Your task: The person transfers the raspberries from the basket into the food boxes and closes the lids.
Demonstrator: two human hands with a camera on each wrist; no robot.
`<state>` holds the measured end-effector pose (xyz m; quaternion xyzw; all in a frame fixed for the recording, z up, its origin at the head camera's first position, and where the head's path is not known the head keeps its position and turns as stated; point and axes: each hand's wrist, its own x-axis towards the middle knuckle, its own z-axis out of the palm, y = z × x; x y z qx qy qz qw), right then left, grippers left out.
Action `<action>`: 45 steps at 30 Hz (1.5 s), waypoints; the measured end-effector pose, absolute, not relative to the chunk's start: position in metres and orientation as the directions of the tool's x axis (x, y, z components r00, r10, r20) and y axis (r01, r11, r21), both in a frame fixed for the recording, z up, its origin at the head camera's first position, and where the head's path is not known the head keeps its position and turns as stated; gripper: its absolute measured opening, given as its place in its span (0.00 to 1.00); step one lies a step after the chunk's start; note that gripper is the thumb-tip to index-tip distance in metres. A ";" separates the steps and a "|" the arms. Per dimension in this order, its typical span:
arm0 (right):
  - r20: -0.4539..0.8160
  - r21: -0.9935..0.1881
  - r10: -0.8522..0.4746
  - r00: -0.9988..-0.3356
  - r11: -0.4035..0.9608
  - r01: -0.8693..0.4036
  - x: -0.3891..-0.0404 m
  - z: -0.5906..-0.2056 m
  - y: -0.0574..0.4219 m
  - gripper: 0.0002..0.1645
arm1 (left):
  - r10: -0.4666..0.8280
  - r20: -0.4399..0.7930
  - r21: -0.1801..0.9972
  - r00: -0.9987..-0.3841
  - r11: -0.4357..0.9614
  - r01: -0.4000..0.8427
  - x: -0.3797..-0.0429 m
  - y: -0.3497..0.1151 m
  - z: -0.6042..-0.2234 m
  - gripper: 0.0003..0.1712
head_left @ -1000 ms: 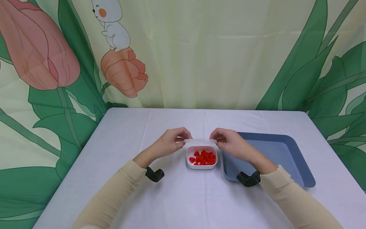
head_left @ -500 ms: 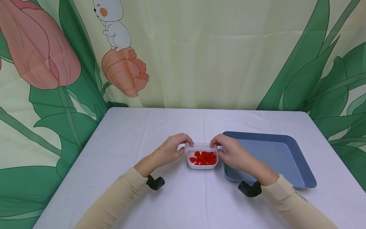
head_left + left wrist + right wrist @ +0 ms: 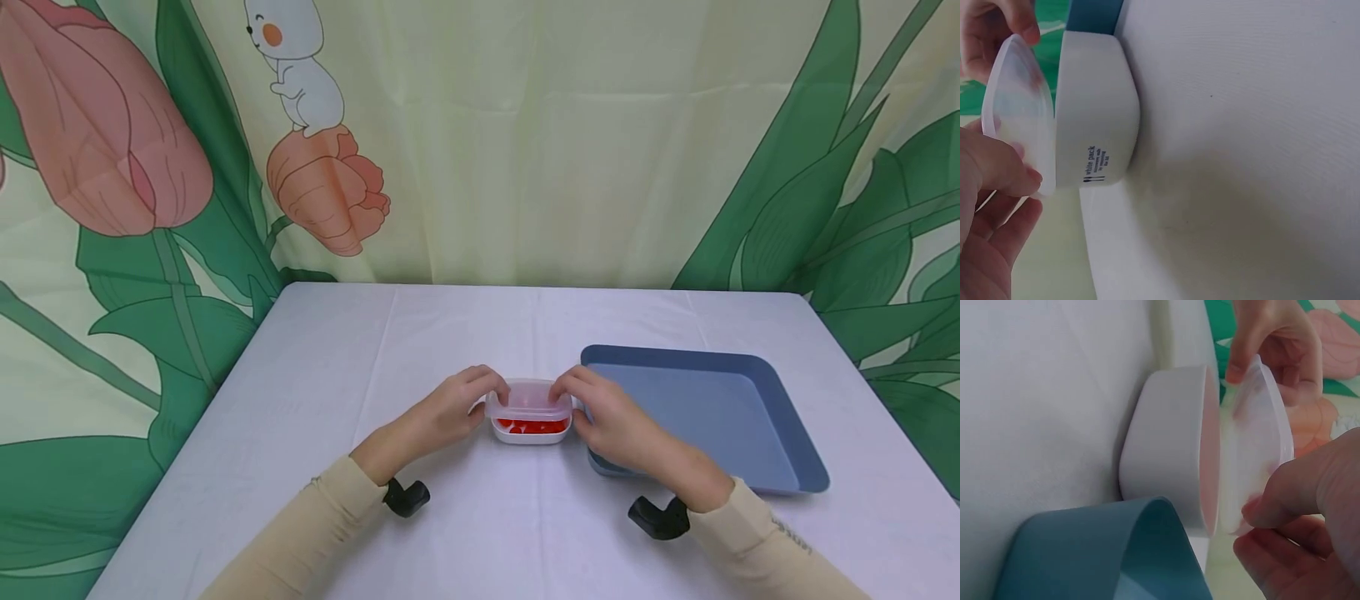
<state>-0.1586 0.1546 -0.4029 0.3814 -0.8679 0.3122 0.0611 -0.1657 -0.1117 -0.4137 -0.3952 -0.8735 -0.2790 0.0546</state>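
A translucent plastic lid [image 3: 529, 398] is held by both hands, tilted just over a small white food container [image 3: 531, 437]. Several red pieces [image 3: 534, 427] lie inside, partly hidden under the lid. My left hand [image 3: 457, 408] pinches the lid's left end between thumb and fingers; the left wrist view shows the container's side [image 3: 1094, 112] with small dark print. At the right end, my right hand [image 3: 618, 421] pinches the lid too. In the right wrist view a gap shows between the lid [image 3: 1260, 444] and the container's rim [image 3: 1210, 450].
A blue-grey tray [image 3: 712, 417] lies right of the container, partly under the right forearm. A white cloth [image 3: 450, 542] covers the table. Behind its far edge hangs a printed curtain [image 3: 525, 167].
Both hands have brought the lid down and toward me, from beyond the container to over it. It now covers most of the red pieces.
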 end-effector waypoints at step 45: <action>0.366 -0.208 -0.535 -0.762 0.751 -0.627 -0.113 -0.434 0.125 0.38 | 0.623 0.166 -0.132 -0.764 0.782 0.609 -0.103 -0.078 -0.449 0.45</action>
